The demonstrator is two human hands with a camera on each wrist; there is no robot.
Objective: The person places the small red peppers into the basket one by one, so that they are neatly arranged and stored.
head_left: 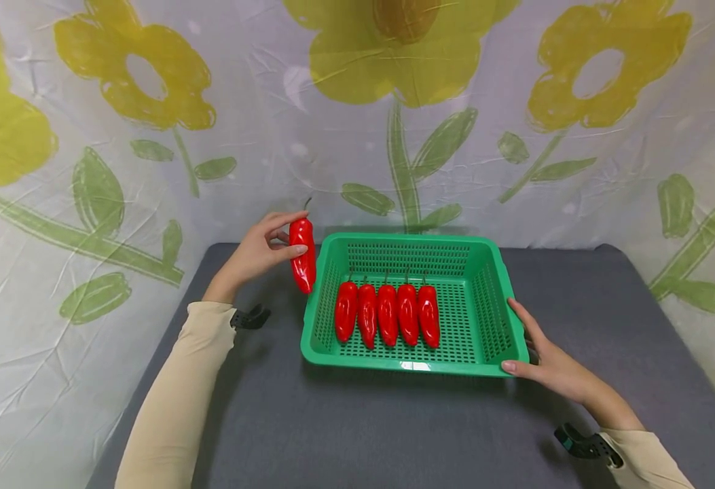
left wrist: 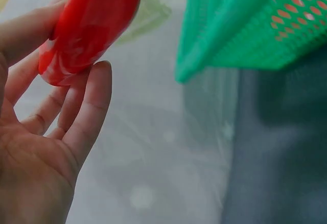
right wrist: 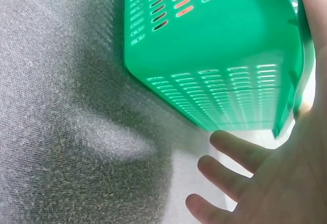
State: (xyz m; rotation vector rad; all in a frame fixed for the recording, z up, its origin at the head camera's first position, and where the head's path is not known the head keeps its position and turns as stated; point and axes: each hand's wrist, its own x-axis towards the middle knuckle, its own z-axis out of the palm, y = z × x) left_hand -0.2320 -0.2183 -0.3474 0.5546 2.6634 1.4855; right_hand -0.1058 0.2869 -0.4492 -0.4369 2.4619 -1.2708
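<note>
My left hand [head_left: 265, 246] pinches a glossy red chili pepper [head_left: 303, 257] between thumb and fingers, just outside the basket's left rim. This pepper hangs tip down, its dark stem pointing up. In the left wrist view the same pepper [left wrist: 97, 24] shows close up, with its upper end cut off by the frame. Several red chili peppers [head_left: 388, 316] lie side by side in the green plastic basket [head_left: 455, 369], stems toward the back. My right hand [head_left: 555, 370] holds the basket's near right corner, thumb and index finger on the rim. Its other fingers [right wrist: 225, 175] extend beside the basket wall, apart from it.
The basket stands on a dark grey tabletop [head_left: 357, 428]. Behind and at the sides hangs a pale cloth [head_left: 259, 149] printed with yellow flowers. Inside the basket, the perforated floor is bare right of the peppers. Black straps [head_left: 250, 317] circle both wrists.
</note>
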